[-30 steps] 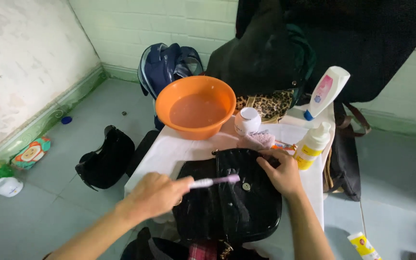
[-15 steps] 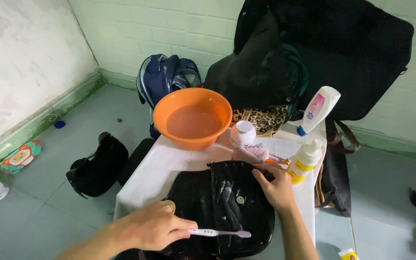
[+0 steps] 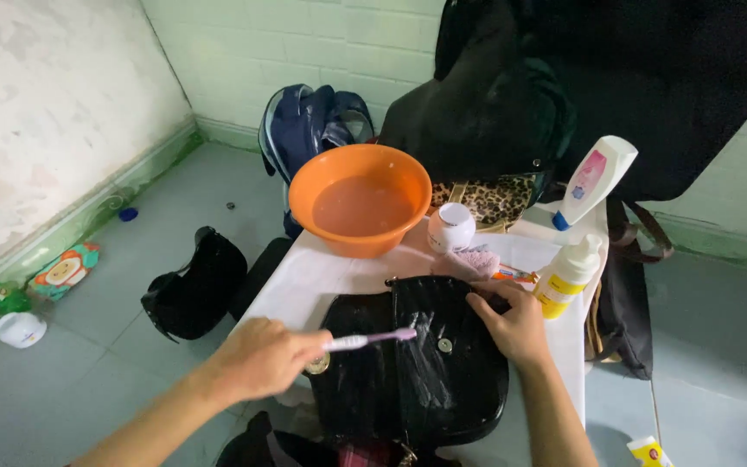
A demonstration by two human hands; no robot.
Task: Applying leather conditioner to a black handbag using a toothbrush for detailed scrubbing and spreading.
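Observation:
A shiny black handbag [image 3: 430,380] lies flat on a small white table [image 3: 309,281]. My left hand [image 3: 261,356] grips a pink and white toothbrush [image 3: 372,339], whose bristle end rests on the bag's front flap. My right hand [image 3: 509,324] presses down on the bag's upper right corner, fingers spread over it. An orange basin [image 3: 361,201] of murky water stands at the table's far left end, just beyond the bag.
A small white jar [image 3: 451,227], a pink cloth [image 3: 475,260], a yellow-labelled bottle [image 3: 568,275] and a tilted white bottle [image 3: 596,179] crowd the table's far right. Black bags [image 3: 616,95] and a blue backpack [image 3: 309,125] stand behind. A black bag [image 3: 194,283] lies on the floor at left.
My left hand has swept the toothbrush across the bag, down towards me and then back up onto the flap. My right hand stays pressed on the bag.

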